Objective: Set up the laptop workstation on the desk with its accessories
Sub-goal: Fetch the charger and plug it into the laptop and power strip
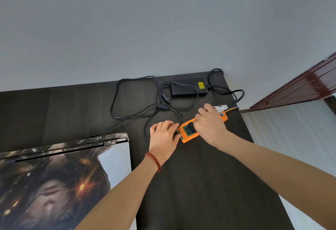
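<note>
A boxy orange power strip (201,127) with a green socket face lies right of centre on the dark, wood-grained bench (200,184). The right hand (211,126) curls its fingers round a round black plug (191,127) seated in the strip. The left hand (164,138), a red bead bracelet (154,161) at its wrist, rests loosely open-fingered against the strip's lower-left end. Above, a matte black power brick (189,87) trails looping cable (134,99) near the bench's far edge. The closed laptop (60,180), with a glossy printed lid, fills the lower left. The bench's right edge runs close beside the strip.
</note>
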A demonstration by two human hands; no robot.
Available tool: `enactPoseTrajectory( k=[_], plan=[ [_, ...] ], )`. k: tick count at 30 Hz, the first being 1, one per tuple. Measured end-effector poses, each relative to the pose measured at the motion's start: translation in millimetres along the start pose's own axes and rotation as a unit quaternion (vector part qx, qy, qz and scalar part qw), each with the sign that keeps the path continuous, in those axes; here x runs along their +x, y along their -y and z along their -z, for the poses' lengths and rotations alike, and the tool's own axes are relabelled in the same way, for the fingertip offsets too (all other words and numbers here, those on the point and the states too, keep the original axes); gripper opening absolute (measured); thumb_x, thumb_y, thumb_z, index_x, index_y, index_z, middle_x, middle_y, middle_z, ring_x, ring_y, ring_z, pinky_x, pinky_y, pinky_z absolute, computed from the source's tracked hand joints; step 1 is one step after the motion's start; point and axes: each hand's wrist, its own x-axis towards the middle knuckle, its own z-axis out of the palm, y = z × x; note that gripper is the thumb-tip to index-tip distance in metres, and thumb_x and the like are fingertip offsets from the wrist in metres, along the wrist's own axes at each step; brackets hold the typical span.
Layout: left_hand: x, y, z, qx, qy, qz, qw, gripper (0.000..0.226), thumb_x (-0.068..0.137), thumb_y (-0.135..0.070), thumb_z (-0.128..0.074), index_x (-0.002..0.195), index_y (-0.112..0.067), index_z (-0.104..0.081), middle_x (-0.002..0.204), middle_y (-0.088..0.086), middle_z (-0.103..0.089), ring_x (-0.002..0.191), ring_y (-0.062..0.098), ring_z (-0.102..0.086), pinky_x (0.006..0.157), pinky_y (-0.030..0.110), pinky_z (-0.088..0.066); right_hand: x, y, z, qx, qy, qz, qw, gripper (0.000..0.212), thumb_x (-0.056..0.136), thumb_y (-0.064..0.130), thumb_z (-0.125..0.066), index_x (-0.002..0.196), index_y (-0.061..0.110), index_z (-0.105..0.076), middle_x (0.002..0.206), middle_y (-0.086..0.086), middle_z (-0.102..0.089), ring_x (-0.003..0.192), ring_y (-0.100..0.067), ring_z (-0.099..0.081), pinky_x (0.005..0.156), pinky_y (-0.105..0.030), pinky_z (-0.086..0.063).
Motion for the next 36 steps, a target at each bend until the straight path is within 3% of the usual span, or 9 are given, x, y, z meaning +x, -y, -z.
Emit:
enactPoseTrajectory(
  k=[3, 6, 9, 19, 21, 25, 30, 34, 36],
  plan=[
    [3, -8, -2, 0.018, -0.025, -0.038, 0.999, 0.038, 0.079, -0.03, -0.069, 0.115, -0.02, -0.063, 0.113, -0.001, -0.063, 0.108, 0.021, -0.058, 0.097, 0.042, -0.038, -6, -7, -10, -0.01, -0.047, -0.014, 0.999, 0.005, 0.074, 0.021, -0.073, 0.074, 0.016, -0.073, 0.07, 0.0, -0.07, 0.092, -0.021, -0.06, 0.103, -0.05, -0.036],
    [11, -17, -5, 0.041, -0.032, -0.061, 0.997, 0.041, 0.064, -0.036, -0.081, 0.101, -0.023, -0.069, 0.095, -0.005, -0.067, 0.09, 0.019, -0.065, 0.083, 0.041, -0.049, -7, -8, -13, 0.008, -0.04, -0.011, 0.999, 0.009, 0.082, 0.018, -0.064, 0.082, 0.015, -0.072, 0.079, -0.001, -0.071, 0.1, -0.022, -0.057, 0.105, -0.05, -0.031],
    [20, -23, -6, 0.029, -0.036, -0.059, 0.997, 0.035, 0.063, -0.037, -0.081, 0.094, -0.024, -0.072, 0.088, -0.005, -0.066, 0.086, 0.02, -0.064, 0.082, 0.042, -0.048, -4, -10, -13, 0.016, -0.037, 0.005, 0.999, 0.019, 0.092, 0.014, -0.049, 0.092, 0.011, -0.068, 0.093, -0.005, -0.068, 0.103, -0.024, -0.05, 0.099, -0.044, -0.03],
    [20, -16, -10, 0.018, -0.028, -0.04, 0.999, 0.032, 0.07, -0.044, -0.066, 0.095, -0.025, -0.072, 0.09, -0.004, -0.066, 0.089, 0.021, -0.063, 0.086, 0.043, -0.045, 4, -5, -4, 0.106, 0.04, -0.082, 0.99, 0.015, 0.094, 0.021, -0.049, 0.097, 0.013, -0.062, 0.094, -0.008, -0.068, 0.087, -0.025, -0.063, 0.071, -0.031, -0.029],
    [16, -7, -11, 0.032, -0.015, -0.043, 0.998, 0.04, 0.073, -0.045, -0.069, 0.107, -0.024, -0.068, 0.103, -0.005, -0.067, 0.101, 0.021, -0.06, 0.095, 0.046, -0.039, 5, -1, 2, 0.091, 0.035, -0.07, 0.993, 0.015, 0.093, 0.017, -0.049, 0.093, 0.012, -0.063, 0.087, -0.006, -0.062, 0.082, -0.024, -0.059, 0.071, -0.032, -0.031],
    [6, 15, -6, 0.051, 0.062, -0.012, 0.997, 0.054, 0.087, -0.056, -0.045, 0.135, -0.033, -0.042, 0.141, -0.014, -0.043, 0.134, 0.013, -0.03, 0.113, 0.042, -0.01, 11, 10, 12, 0.057, 0.033, 0.009, 0.998, 0.014, 0.091, 0.013, -0.049, 0.094, 0.009, -0.062, 0.098, -0.011, -0.063, 0.097, -0.028, -0.059, 0.076, -0.034, -0.035],
    [5, 21, -2, 0.064, 0.111, -0.009, 0.992, 0.057, 0.089, -0.056, -0.039, 0.141, -0.033, -0.031, 0.149, -0.013, -0.032, 0.14, 0.013, -0.017, 0.114, 0.044, -0.002, 12, 9, 12, 0.073, 0.033, 0.02, 0.997, 0.021, 0.093, 0.01, -0.043, 0.094, 0.006, -0.064, 0.101, -0.012, -0.063, 0.094, -0.028, -0.06, 0.071, -0.033, -0.034],
    [4, 19, -3, 0.087, 0.124, -0.012, 0.988, 0.061, 0.089, -0.058, -0.036, 0.143, -0.031, -0.027, 0.152, -0.011, -0.025, 0.143, 0.014, -0.011, 0.114, 0.049, 0.002, 6, 22, 18, 0.056, -0.006, -0.009, 0.998, 0.007, 0.08, 0.009, -0.064, 0.08, 0.004, -0.068, 0.081, -0.013, -0.064, 0.074, -0.027, -0.064, 0.059, -0.033, -0.043],
    [5, 19, -5, 0.108, 0.135, -0.013, 0.985, 0.062, 0.09, -0.058, -0.036, 0.144, -0.03, -0.024, 0.155, -0.009, -0.019, 0.144, 0.016, -0.006, 0.113, 0.052, 0.003, 8, 27, 13, 0.061, 0.035, -0.005, 0.998, 0.012, 0.087, 0.007, -0.055, 0.089, 0.002, -0.066, 0.088, -0.014, -0.063, 0.081, -0.029, -0.064, 0.062, -0.033, -0.043]
  ],
)
